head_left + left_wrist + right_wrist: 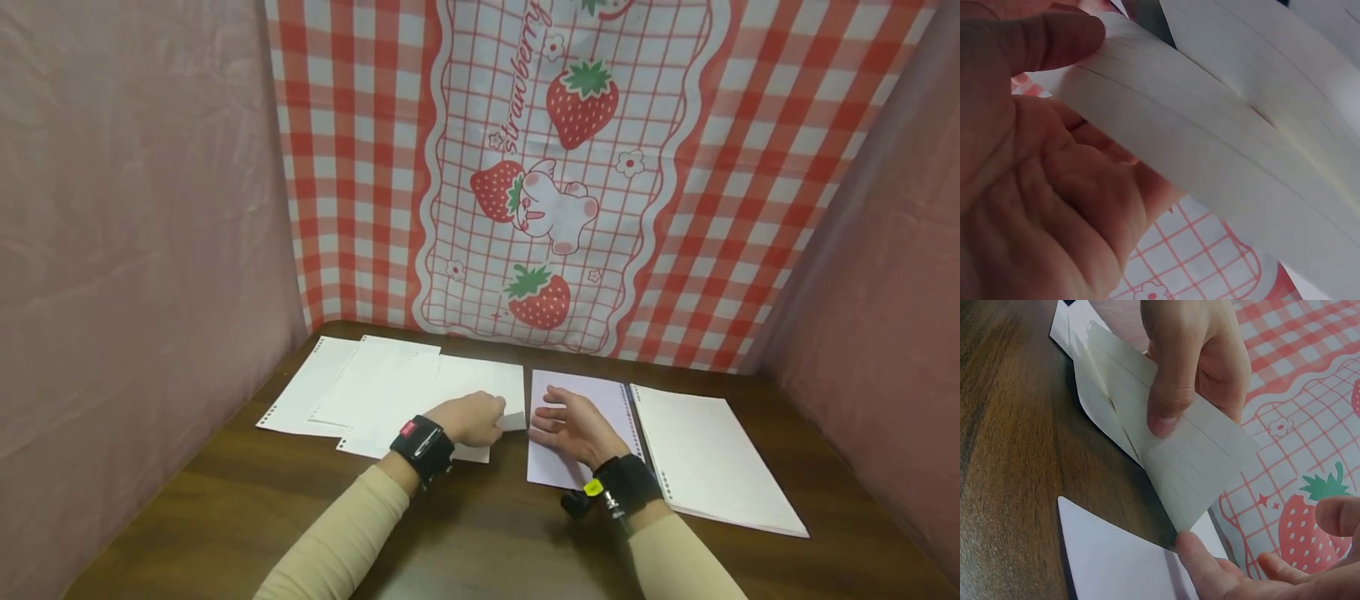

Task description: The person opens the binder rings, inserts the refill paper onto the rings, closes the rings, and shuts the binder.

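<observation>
My left hand (468, 417) pinches the right edge of a loose-leaf sheet (1210, 447), thumb on its faintly lined side. In the left wrist view the sheet (1166, 119) runs away from the thumb. The sheet's corner is lifted off the table. Over the lilac page (543, 462) of an open ring-bound notebook, my right hand (573, 425) is held with relaxed, spread fingers. One right fingertip (1188, 544) is at the sheet's corner; whether it touches is hard to tell. More loose-leaf sheets (382, 375) overlap under and left of my left hand.
The notebook's right side carries a stack of white pages (712, 450) with punched holes along the ring side. Dark brown wood shows on the table (480, 533). A red checked strawberry cloth (555, 250) hangs behind, with pink cloth walls (150, 208) at both sides.
</observation>
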Action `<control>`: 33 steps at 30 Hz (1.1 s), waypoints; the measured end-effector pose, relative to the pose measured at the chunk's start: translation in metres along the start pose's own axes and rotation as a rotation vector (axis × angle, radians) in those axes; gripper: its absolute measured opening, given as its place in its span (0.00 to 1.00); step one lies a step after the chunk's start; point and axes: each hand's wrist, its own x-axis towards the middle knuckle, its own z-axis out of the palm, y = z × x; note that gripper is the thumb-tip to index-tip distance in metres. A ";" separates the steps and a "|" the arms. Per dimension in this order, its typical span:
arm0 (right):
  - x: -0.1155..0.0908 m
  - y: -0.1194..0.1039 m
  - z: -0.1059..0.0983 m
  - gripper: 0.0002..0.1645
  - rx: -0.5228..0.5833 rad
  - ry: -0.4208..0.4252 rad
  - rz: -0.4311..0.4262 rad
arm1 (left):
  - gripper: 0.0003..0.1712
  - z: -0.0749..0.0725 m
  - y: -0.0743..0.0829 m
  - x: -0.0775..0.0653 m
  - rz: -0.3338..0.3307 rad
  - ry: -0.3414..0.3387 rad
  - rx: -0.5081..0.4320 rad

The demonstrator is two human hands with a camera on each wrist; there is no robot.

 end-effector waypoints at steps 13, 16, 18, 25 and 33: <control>0.003 0.008 0.000 0.42 -0.003 -0.159 0.009 | 0.14 0.001 -0.003 -0.002 -0.020 -0.029 -0.042; 0.005 0.013 0.001 0.39 -0.079 -0.241 0.004 | 0.18 0.001 -0.002 -0.003 -0.037 -0.044 -0.076; 0.007 0.016 0.002 0.38 -0.130 -0.272 -0.013 | 0.20 0.000 -0.001 -0.003 -0.044 -0.052 -0.098; 0.009 0.022 0.003 0.17 -0.222 -0.260 -0.052 | 0.28 -0.002 0.001 -0.004 -0.027 -0.072 -0.164; 0.011 0.028 0.005 0.20 -0.257 -0.245 -0.085 | 0.37 0.000 0.003 -0.006 -0.031 -0.060 -0.180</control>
